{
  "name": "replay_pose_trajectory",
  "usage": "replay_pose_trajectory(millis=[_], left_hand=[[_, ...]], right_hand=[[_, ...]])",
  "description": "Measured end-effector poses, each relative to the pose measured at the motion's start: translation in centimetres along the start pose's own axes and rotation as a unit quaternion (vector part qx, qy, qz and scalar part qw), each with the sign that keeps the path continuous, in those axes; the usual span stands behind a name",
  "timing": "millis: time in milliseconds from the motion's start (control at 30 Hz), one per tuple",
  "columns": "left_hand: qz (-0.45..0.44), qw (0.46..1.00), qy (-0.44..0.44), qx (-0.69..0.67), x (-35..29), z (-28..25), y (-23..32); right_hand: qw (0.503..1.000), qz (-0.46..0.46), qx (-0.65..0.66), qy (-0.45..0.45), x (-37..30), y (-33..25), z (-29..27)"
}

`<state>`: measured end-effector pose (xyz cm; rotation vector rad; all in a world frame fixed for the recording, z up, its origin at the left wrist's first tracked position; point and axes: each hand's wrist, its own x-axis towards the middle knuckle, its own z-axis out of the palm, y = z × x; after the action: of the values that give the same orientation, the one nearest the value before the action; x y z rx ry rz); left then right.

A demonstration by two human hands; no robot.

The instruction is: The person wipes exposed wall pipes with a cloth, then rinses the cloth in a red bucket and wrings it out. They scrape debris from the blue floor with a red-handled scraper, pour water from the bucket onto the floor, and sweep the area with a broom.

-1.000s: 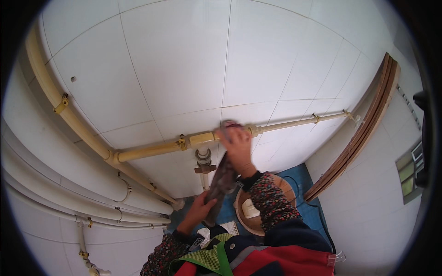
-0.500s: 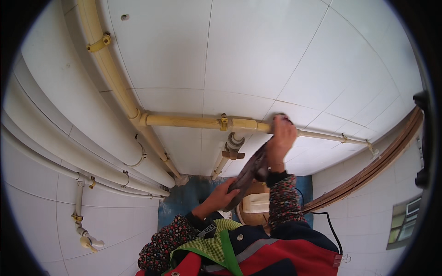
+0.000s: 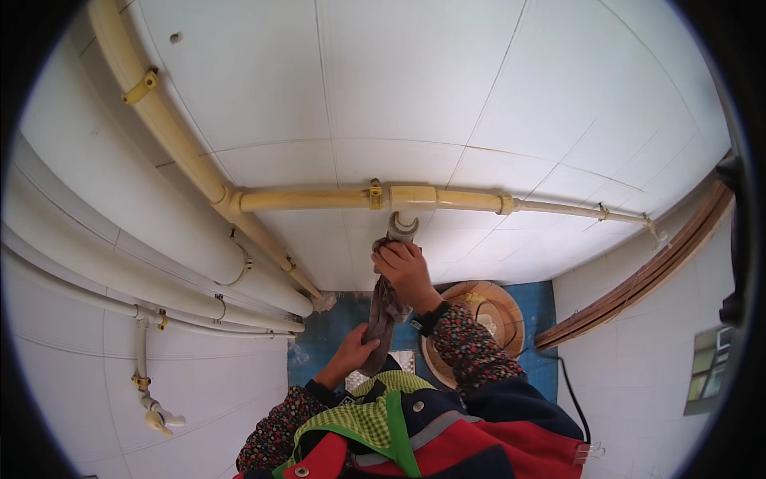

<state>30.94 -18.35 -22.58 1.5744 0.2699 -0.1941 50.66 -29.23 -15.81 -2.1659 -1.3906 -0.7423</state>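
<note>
A dark, greyish-brown cloth [image 3: 381, 319] hangs stretched between my two hands. My right hand [image 3: 405, 271] grips its upper end and presses it around the vertical branch just under the grey pipe fitting [image 3: 403, 227]. The valve handle there is hidden behind cloth and fingers. Lower down, my left hand [image 3: 349, 353] is closed on the trailing part of the cloth. Above my right hand runs a yellowed horizontal pipe [image 3: 307, 199] with a wider tee joint [image 3: 413, 196], fixed along the white tiled wall [image 3: 399, 88].
Thick white pipes [image 3: 104, 191] run down the left side, with a small tap [image 3: 157, 415] beyond them. A round wooden tub [image 3: 503, 307] stands on the blue floor [image 3: 319, 335]. Brown wooden strips [image 3: 638, 271] curve along the right, near a black cable [image 3: 570, 391].
My right hand has moved left and down with the cloth, from the horizontal pipe to the branch below the tee. My left hand has shifted left and lower, still holding the cloth.
</note>
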Motion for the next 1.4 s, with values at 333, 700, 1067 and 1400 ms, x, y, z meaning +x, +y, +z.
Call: replay_pose_trajectory(millis=[333, 700, 1067, 1400], left_hand=[[-0.013, 0.993, -0.110, 0.047, 0.0, 1.9, 1.0], [-0.046, 0.997, -0.045, 0.049, 0.8, -0.2, -0.2], [0.171, 0.965, -0.183, 0.076, 4.9, 5.5, 11.5], [0.068, 0.967, -0.242, 0.047, 10.5, 9.1, 12.9]], right_hand=[[0.961, 0.239, 0.037, 0.135, -4.3, 3.3, -6.9], [0.919, 0.374, 0.122, 0.007, -12.7, 5.4, -2.1], [0.822, 0.224, -0.191, 0.487, 0.3, 9.3, -19.9], [0.976, 0.100, -0.153, 0.117, -2.2, 17.7, -15.3]])
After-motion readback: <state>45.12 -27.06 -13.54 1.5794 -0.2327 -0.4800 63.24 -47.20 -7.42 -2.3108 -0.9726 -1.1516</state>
